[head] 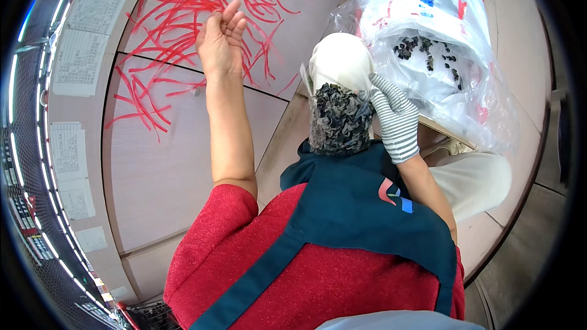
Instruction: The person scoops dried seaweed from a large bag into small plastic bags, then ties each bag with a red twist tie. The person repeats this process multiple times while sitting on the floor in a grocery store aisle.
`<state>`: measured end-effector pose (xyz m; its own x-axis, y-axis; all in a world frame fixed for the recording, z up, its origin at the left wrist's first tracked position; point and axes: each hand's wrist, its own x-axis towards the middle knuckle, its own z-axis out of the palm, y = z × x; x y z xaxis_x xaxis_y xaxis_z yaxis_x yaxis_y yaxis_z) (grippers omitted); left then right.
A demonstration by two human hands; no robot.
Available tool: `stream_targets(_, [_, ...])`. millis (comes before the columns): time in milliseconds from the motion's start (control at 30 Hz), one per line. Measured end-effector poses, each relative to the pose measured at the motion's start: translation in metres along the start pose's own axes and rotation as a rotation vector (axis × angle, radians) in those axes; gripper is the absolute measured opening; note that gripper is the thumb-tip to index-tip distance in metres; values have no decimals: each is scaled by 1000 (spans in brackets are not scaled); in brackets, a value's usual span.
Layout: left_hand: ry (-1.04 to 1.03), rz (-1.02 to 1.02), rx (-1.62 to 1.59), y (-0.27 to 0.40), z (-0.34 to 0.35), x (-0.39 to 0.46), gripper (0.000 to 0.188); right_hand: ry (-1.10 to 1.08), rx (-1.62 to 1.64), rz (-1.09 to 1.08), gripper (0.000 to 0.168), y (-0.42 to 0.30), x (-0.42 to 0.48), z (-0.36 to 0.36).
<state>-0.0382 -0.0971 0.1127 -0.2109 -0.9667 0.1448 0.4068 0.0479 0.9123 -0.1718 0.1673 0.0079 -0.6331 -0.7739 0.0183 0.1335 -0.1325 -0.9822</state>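
My bare left hand (222,39) is over a spread of red plastic strips (188,7) on a pale cabinet panel. Its fingers are half curled, and whether a strip is between thumb and forefinger cannot be made out. A striped knit glove covers my right hand (394,112), which grips the upper right side of a clear plastic bag (341,119). Dark, curled dried pieces, which look like black wood ear fungus, fill the bag's lower part. It rests on my lap, against my dark apron (357,211), in front of my pale-trousered knee (341,59).
At the right lies a large white sack in clear plastic (426,13), bearing writing. Loose dark pieces (429,50) lie at its mouth. A cardboard edge (445,130) shows below it. Printed sheets (80,62) are fixed along the left panel. Lit shelving (27,146) runs beyond.
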Motion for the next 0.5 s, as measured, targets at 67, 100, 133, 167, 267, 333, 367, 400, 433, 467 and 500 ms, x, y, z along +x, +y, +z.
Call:
stream_targets(67, [17,51,45,2,-1,1,16,2,26,5,31,3,-1,-1])
stream_targets(100, [4,42,62,1,-1,1,16,2,40,7,31,4,0,-1])
stream_targets(133, [-9,32,80,-3,-2,2,16,0,37,3,31,5,0,-1])
stream_targets(167, [-23,22,97,-6,-3,3,16,-2,33,0,30,5,1,0])
stream_targets(267, [-22,-44,104,-21,-4,-1,15,-2,27,-2,30,3,-1,-1])
stream_targets(333, [-19,-70,107,-31,-8,2,14,-4,49,-1,30,5,0,-2])
stream_targets(367, [-17,-82,108,-36,-10,4,14,6,37,-2,29,5,-1,-2])
stream_targets(400, [-10,-93,116,-40,-11,5,15,15,24,-3,29,5,-1,-2])
stream_targets(433, [-3,-104,123,-45,-12,6,15,24,11,-3,29,4,-1,-2])
stream_targets(467, [5,-114,131,-49,-12,8,15,22,3,2,29,4,-1,-2])
stream_targets(500, [5,-109,139,-53,-13,9,16,19,-4,5,29,4,0,-3])
